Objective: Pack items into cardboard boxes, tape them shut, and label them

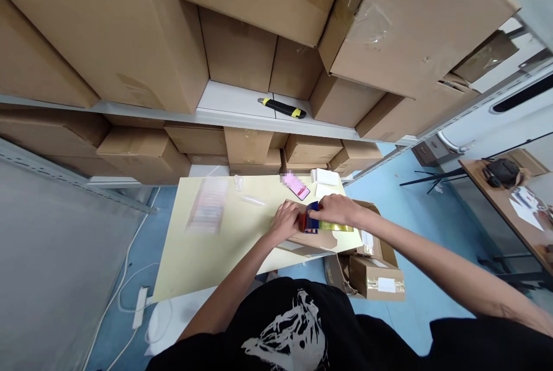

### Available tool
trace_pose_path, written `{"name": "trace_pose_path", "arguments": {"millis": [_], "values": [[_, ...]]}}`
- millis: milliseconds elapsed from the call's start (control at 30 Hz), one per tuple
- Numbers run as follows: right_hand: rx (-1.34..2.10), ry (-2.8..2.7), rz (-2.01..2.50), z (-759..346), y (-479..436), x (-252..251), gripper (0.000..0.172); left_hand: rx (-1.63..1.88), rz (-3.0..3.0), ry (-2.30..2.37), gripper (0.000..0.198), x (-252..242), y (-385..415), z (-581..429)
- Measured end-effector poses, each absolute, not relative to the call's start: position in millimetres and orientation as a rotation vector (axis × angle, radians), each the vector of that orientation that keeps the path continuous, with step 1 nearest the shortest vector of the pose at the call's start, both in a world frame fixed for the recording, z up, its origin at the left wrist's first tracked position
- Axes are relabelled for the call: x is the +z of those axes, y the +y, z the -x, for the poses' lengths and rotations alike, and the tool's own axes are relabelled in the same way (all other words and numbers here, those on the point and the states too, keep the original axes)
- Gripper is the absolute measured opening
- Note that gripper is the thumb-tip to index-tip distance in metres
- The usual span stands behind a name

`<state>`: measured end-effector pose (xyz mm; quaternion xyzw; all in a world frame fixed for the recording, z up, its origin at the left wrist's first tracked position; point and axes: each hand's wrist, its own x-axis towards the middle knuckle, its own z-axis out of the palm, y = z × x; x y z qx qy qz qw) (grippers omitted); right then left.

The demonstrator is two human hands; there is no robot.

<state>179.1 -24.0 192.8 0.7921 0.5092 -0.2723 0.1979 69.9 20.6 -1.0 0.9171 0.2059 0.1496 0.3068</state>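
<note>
Both arms reach forward — the left hand (283, 222) curls over a cardboard flap (317, 239), the right hand's (337, 209) fingers press a blue-and-red packet (311, 217). Nearby, an open carton (386, 250) holds a taped brown box (375, 279).

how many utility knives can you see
1. A black-and-yellow utility knife lies on the white shelf among the cardboard boxes. More could be hidden behind the boxes.
</note>
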Motion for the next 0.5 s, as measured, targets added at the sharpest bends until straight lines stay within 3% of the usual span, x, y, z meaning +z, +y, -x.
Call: {"name": "trace_pose_path", "arguments": {"millis": [233, 500], "values": [[-1.121, 1.302, -2.139, -188, -7, 195, 0.044, 0.403, -2.473, 0.627, 0.015, 0, 13, -78], [-0.842, 1.255, -2.074, -174, 3, 188, 0.057, 0.446, -2.457, 0.656, 0.014, 4, 3, -80]]}}
